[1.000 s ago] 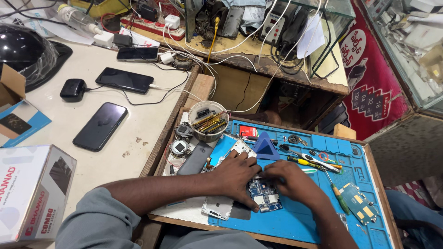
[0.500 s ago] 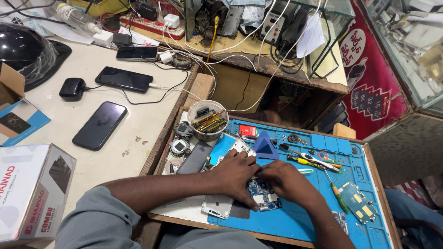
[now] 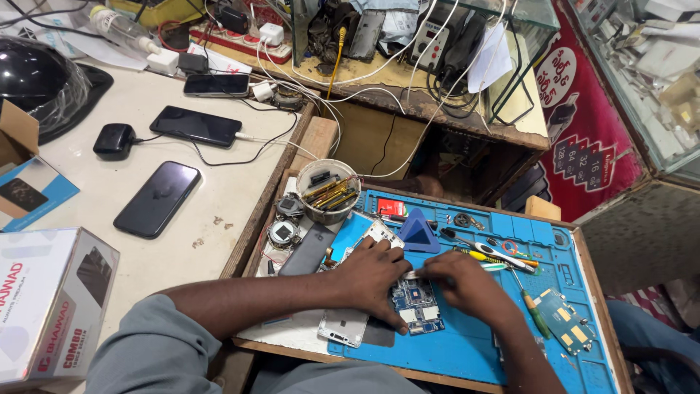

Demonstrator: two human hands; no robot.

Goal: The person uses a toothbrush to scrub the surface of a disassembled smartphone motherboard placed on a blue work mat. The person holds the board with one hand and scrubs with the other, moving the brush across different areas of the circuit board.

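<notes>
In the head view, the left hand (image 3: 375, 273) is pressing down on an opened phone and its blue circuit board (image 3: 417, 305), which are lying on the blue mat (image 3: 474, 350) near the front edge of the surface. The fingers of this hand are lying spread and flat, not closed around anything. The right hand (image 3: 467, 284) is pinching a thin metal tool (image 3: 415, 274), probably tweezers, with its fingers closed together on it. The tool tip is pointing left, just at the far edge of the board, beside the left fingertips.

To do this step well, I think the left hand should be keeping the board from sliding while the right one is moving the tip slowly and lightly, because the parts are small.

A blue triangle pick (image 3: 418, 232) is lying just behind the hands, and screwdrivers (image 3: 503, 257) are lying to the right.
</notes>
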